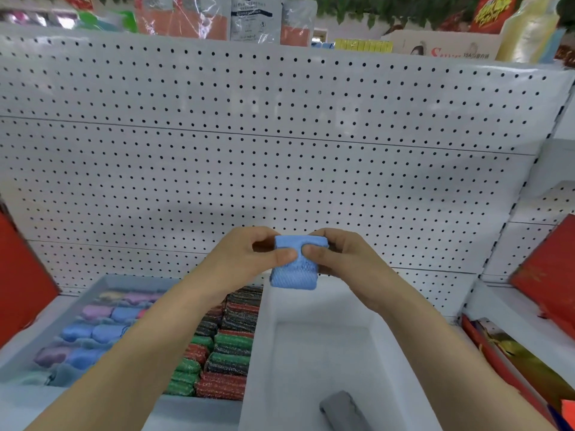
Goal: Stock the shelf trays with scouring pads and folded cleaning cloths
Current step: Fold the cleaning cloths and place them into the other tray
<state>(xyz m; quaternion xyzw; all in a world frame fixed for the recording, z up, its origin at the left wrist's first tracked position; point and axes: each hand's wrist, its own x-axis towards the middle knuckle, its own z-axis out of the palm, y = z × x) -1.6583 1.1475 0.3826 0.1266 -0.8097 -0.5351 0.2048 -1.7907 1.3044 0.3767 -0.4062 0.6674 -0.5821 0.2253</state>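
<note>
two hands hold one folded blue cloth [294, 264] in mid-air, in front of the pegboard [280, 150] and above the far end of the right tray [259, 353].

head view:
- left hand [249, 259]: thumb on the near face of the cloth, fingers curled behind its left upper edge; a pinch grasp.
- right hand [339, 256]: thumb on the near face just beside the left thumb, fingers curled behind the right upper edge; also a pinch grasp.
- cloth: hangs from both grips with its long axis roughly vertical, lower end free and pointing down toward the tray.
- right tray: white, mostly bare, holding only a grey folded cloth [343, 410] at its near end.
- left tray [102, 279]: pastel cloths [93, 331] on the left side, red, green and dark scouring pads [224, 346] on the right side, stacked in rows.

key relation: the bare tray floor lies directly below and nearer than the cloth. judged next step: lower the cloth toward the near side, then lay its long axis flat. both hands are about equally close; the right hand sits over the tray, so it is judged better placed to complete the set-down alone.
</note>
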